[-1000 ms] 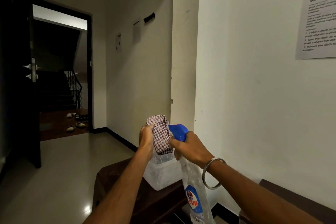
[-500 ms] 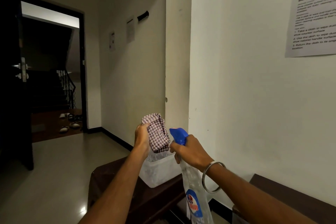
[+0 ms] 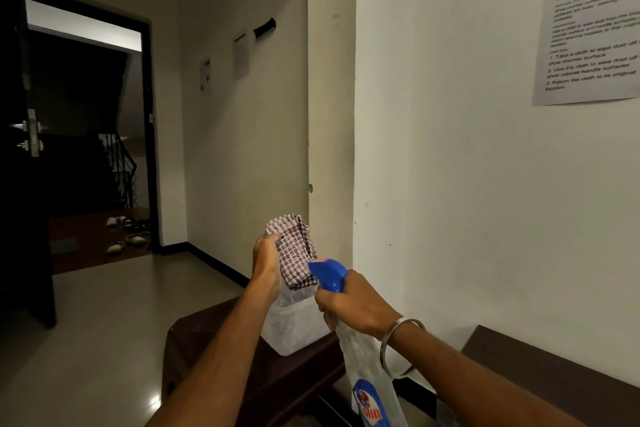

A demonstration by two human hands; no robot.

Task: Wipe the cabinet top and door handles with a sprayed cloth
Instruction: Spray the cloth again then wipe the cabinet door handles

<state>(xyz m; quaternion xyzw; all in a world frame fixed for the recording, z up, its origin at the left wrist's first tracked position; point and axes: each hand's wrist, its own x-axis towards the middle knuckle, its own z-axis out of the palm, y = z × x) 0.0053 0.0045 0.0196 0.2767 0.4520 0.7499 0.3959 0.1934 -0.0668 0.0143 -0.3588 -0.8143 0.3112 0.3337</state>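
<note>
1. My left hand is curled round the folded checked purple-and-white cloth, fingers behind it and thumb at its near edge, holding it upright in front of me.
2. My right hand grips the neck of the clear plastic spray bottle with the blue trigger head. Its fingers are wrapped round the trigger, and the nozzle is just beside the cloth's lower corner, pointing at it.
3. I judge this to be the spraying step, wetting the cloth before any wiping has begun.
4. Just below my hands a translucent white plastic tub sits on the dark brown wooden cabinet top, close to the wall. A second dark brown surface runs along the wall to the right.
5. The next move, as I see it, calls for setting the bottle down somewhere off the wiping path. Then the damp cloth goes flat onto the cabinet top. The door handles are out of view from here.
6. The bottle's blue label shows red lettering I read as "olin", with the start cut off.
7. The white paper sheet on the wall reads "TASK ID: 3089" and "Shoe Counter Surface". Its steps include "Take a cloth to wipe dust off" and "Return the cloth to its original location".
</note>
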